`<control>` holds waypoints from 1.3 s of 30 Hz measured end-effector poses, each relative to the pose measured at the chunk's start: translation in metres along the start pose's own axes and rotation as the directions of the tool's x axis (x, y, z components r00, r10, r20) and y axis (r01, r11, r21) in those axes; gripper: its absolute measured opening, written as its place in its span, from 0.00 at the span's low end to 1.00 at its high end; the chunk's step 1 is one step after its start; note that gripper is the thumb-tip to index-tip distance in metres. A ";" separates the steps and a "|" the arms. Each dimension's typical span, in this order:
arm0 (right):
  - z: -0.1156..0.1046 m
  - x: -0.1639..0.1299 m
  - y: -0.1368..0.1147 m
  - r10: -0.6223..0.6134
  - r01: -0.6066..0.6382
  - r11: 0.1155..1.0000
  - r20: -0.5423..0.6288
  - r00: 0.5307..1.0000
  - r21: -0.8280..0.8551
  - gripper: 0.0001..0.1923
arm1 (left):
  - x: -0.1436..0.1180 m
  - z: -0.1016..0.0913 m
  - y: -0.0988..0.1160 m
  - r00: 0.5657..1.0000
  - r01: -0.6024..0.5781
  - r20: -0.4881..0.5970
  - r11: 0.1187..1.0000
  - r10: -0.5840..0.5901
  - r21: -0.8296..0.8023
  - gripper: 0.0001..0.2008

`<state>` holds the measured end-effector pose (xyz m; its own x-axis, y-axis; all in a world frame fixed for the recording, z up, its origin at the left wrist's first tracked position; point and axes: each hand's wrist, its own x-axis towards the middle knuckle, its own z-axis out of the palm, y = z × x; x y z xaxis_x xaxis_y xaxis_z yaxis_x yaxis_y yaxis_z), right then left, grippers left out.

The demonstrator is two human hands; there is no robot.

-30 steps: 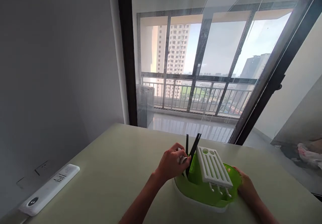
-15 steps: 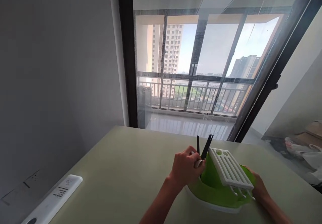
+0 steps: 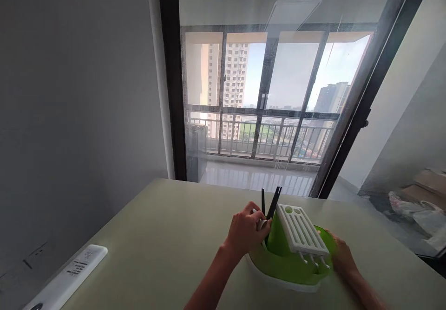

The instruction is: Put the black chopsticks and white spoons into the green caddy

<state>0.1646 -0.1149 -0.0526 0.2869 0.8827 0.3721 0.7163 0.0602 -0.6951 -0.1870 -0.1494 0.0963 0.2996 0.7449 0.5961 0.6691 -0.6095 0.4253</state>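
**Hands at a green utensil holder**

Your left hand (image 3: 246, 229) curls its fingers around a small pale object, pressed against 2 black chopsticks (image 3: 270, 203) standing in the green holder (image 3: 289, 263). Your right hand (image 3: 340, 256) cups the holder's far side; its fingers are hidden. A white slotted rack (image 3: 301, 230) tilts on top, on the pale table (image 3: 167, 235).

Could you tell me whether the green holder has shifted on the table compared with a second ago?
Cannot tell: the camera itself swings, and the green holder keeps roughly its spot near the table far edge.
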 end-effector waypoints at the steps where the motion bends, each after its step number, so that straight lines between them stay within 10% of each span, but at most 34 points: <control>1: 0.001 0.001 0.002 0.003 -0.003 1.000 0.027 1.000 0.023 0.21 | 0.000 0.000 0.000 1.000 0.001 -0.002 1.000 -0.001 -0.001 0.08; 25: -0.001 -0.001 -0.010 0.029 -0.083 0.951 0.180 0.983 0.297 0.24 | 0.014 -0.008 0.000 0.997 -0.079 0.000 0.996 0.079 0.043 0.12; 34: 0.004 0.001 -0.003 0.014 -0.068 0.959 0.196 0.980 0.275 0.25 | 0.030 -0.023 0.013 0.899 -0.153 -0.415 0.988 0.136 -0.007 0.14; 39: 0.004 0.000 -0.005 0.002 -0.055 0.961 0.190 0.982 0.270 0.25 | 0.048 -0.061 0.017 0.770 0.037 -0.618 0.979 -0.155 -0.199 0.18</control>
<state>0.1586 -0.1130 -0.0513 0.1624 0.9554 0.2466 0.5016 0.1353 -0.8545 -0.2034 -0.1408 0.1735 -0.2933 0.5005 0.8145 0.5309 -0.6232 0.5742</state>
